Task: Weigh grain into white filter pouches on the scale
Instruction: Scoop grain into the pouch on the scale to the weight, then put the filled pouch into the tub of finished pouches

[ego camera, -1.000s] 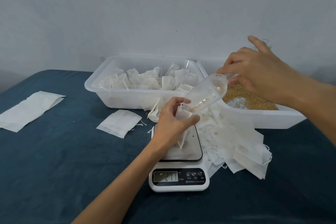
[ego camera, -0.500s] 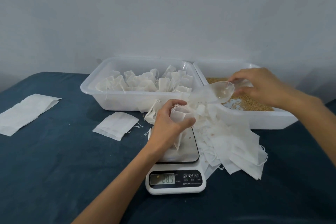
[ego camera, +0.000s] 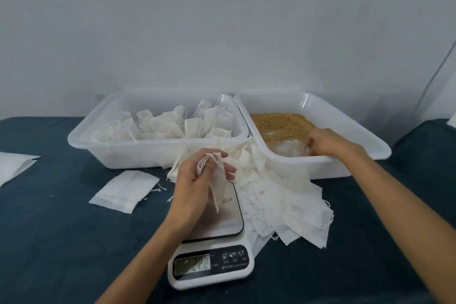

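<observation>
My left hand (ego camera: 197, 185) grips a white filter pouch (ego camera: 218, 184) by its top, and the pouch hangs down onto the steel platform of the white scale (ego camera: 217, 219). The scale's display (ego camera: 193, 266) shows digits. My right hand (ego camera: 325, 142) is inside the right white tub (ego camera: 345, 116), holding the clear plastic scoop (ego camera: 288, 149), which lies low in the tub beside the brown grain (ego camera: 278, 122). The scoop is blurred against the tub floor.
The left white tub (ego camera: 98, 131) holds several filled pouches. A heap of empty pouches (ego camera: 283, 202) lies right of the scale, a small stack (ego camera: 123, 190) to its left, and flat white sheets (ego camera: 13, 165) at the far left. Blue cloth covers the table.
My right hand carried the scoop away from the pouch and down into the grain tub. My left hand has closed the pouch's mouth and kept it on the scale.
</observation>
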A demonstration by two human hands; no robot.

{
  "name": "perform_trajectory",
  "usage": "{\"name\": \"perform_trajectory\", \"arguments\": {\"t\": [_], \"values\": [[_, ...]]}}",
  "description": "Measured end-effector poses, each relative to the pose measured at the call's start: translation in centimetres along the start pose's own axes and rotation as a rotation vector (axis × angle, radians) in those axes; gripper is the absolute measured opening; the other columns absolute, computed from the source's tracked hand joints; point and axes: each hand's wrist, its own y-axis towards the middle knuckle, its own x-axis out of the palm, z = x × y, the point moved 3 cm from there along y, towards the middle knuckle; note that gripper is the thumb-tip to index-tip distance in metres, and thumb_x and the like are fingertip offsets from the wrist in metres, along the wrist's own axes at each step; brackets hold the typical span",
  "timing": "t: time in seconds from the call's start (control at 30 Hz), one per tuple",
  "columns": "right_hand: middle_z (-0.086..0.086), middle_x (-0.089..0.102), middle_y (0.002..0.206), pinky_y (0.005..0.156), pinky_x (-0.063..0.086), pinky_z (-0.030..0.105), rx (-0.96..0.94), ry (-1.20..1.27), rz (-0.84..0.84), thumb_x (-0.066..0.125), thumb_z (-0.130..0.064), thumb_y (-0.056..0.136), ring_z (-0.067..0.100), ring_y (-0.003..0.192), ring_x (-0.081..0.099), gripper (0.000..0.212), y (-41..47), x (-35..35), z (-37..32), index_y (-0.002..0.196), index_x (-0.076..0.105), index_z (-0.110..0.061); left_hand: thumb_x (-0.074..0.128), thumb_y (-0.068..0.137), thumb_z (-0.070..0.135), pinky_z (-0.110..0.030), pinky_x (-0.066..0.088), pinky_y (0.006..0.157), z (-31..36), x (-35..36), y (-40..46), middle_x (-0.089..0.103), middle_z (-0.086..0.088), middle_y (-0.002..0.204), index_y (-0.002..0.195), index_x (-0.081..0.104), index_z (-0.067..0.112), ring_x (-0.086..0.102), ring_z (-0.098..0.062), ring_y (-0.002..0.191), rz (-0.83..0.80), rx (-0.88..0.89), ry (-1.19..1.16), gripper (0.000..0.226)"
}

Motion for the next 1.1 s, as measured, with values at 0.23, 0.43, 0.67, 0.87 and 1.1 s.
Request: {"name": "perform_trajectory", "arguments": {"t": [0.23, 0.43, 0.67, 0.87, 1.1], "values": [[-0.001, 0.07, 0.111, 0.086, 0.054, 0.035, -0.187, 0.097, 0.424, 0.067, -0.017, 0.095, 0.016, 0.1, 0.065, 0.017, -4.2, -3.2, -4.3, 0.111, 0.07, -0.017, 0.045, 0.111, 0.007, -0.033, 0.056, 0.069, 0.1, 0.7, -0.1, 0.061, -0.001, 0.07, 0.127, 0.064, 0.021, 0.061, -0.016, 0.065, -0.004, 0.035, -0.013, 0.028], [-0.014, 0.074, 0.087, 0.07, 0.055, 0.023, -0.652, 0.86, 0.139, 0.064, -0.062, 0.087, 0.007, 0.073, 0.068, 0.035, -14.0, -1.6, -15.7, 0.095, 0.077, -0.031, 0.05, 0.101, 0.023, -0.045, 0.048, 0.064, -0.3, 1.1, -0.2, 0.062, -0.013, 0.074, 0.145, 0.046, 0.036, 0.055, -0.025, 0.062, -0.019, 0.033, 0.045, 0.046], [0.004, 0.07, 0.082, 0.061, 0.056, 0.04, -0.67, 1.215, 0.137, 0.074, -0.014, 0.091, 0.028, 0.055, 0.066, 0.006, -13.3, 1.7, -17.8, 0.086, 0.076, -0.011, 0.058, 0.096, 0.052, -0.053, 0.05, 0.068, -1.8, 0.7, 0.2, 0.07, -0.012, 0.081, 0.141, 0.046, 0.048, 0.059, -0.025, 0.069, -0.05, 0.001, 0.069, 0.047], [0.014, 0.069, 0.083, 0.072, 0.057, 0.033, -0.637, 1.505, 0.031, 0.068, -0.023, 0.092, 0.022, 0.067, 0.061, 0.019, -12.5, 2.7, -17.6, 0.104, 0.076, -0.011, 0.053, 0.106, 0.033, -0.039, 0.052, 0.067, 0.5, -0.3, 0.8, 0.073, -0.004, 0.08, 0.116, 0.067, 0.024, 0.064, -0.02, 0.072, 0.015, 0.037, 0.131, 0.02], [0.01, 0.07, 0.089, 0.074, 0.056, 0.027, -0.607, 1.565, 0.024, 0.065, -0.029, 0.094, 0.019, 0.071, 0.062, 0.017, -12.3, 3.4, -16.6, 0.099, 0.078, -0.019, 0.05, 0.111, 0.015, -0.035, 0.058, 0.06, 5.2, -6.5, 10.1, 0.078, 0.002, 0.081, 0.095, 0.067, 0.011, 0.07, -0.014, 0.075, 0.363, 0.005, 0.206, 0.023]]}}
